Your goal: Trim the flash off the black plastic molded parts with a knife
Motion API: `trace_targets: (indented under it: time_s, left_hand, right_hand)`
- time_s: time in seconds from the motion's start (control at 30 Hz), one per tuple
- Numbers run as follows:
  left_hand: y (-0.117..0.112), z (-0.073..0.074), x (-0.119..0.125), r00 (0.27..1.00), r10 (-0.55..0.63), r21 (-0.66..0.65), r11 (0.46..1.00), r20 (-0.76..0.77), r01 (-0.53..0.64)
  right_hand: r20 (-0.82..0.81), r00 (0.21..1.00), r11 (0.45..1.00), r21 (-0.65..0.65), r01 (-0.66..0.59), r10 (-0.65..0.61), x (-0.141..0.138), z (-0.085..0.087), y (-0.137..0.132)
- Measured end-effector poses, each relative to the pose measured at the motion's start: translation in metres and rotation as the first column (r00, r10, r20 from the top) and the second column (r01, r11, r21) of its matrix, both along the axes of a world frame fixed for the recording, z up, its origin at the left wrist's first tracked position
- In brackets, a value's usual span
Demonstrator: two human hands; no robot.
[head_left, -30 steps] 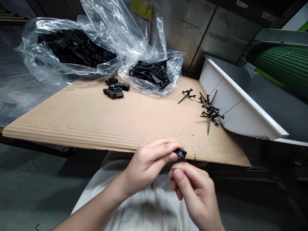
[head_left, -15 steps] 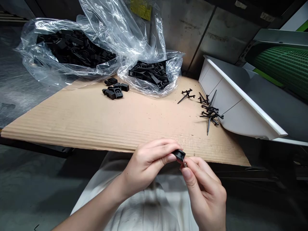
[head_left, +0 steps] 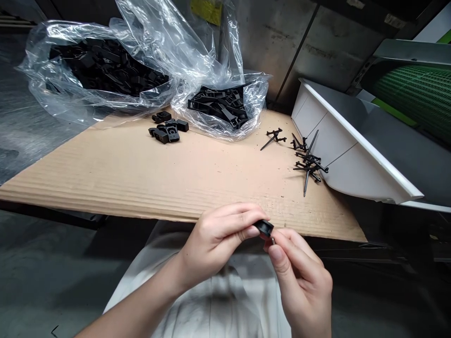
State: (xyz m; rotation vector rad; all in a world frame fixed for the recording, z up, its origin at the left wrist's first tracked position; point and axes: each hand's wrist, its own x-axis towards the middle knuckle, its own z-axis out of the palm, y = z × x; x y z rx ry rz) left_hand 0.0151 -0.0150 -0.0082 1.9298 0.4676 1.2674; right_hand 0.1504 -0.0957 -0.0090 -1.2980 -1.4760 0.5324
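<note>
My left hand (head_left: pixel 218 239) pinches a small black plastic part (head_left: pixel 264 227) between thumb and fingers, just below the front edge of a corrugated cardboard sheet (head_left: pixel 141 183). My right hand (head_left: pixel 299 277) is pressed up against the underside of that part. Its thumb and forefinger pinch a small metal pin (head_left: pixel 273 241), and only the pin's tip shows. Where the pin meets the part is hidden by my fingers.
Two clear plastic bags (head_left: pixel 105 70) (head_left: pixel 220 105) of black parts lie at the back. A few loose black parts (head_left: pixel 167 132) and spiked black pieces (head_left: pixel 310 164) rest on the cardboard. A white tray (head_left: pixel 352 150) stands to the right, before green ribbed machinery (head_left: pixel 412 94).
My right hand has risen and moved right, bringing the metal pin against the black part. My left hand has barely moved, and the view has shifted slightly.
</note>
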Motion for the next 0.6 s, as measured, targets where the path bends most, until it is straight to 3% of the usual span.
trace_targets:
  time_s: [0.2,0.6]
  left_hand:
    - [-0.0005,-0.0003,0.0,1.0,0.01,-0.019,1.0,-0.001,-0.01]
    - [0.0018,-0.0019,-0.0001,0.999,-0.017,0.066,0.998,-0.041,0.02]
  right_hand:
    - [0.014,1.0,1.0,0.028,-0.007,0.007,0.0003,-0.0004,-0.0001]
    - [-0.036,0.999,1.0,0.0,0.007,-0.007,-0.0013,-0.0002,0.0035]
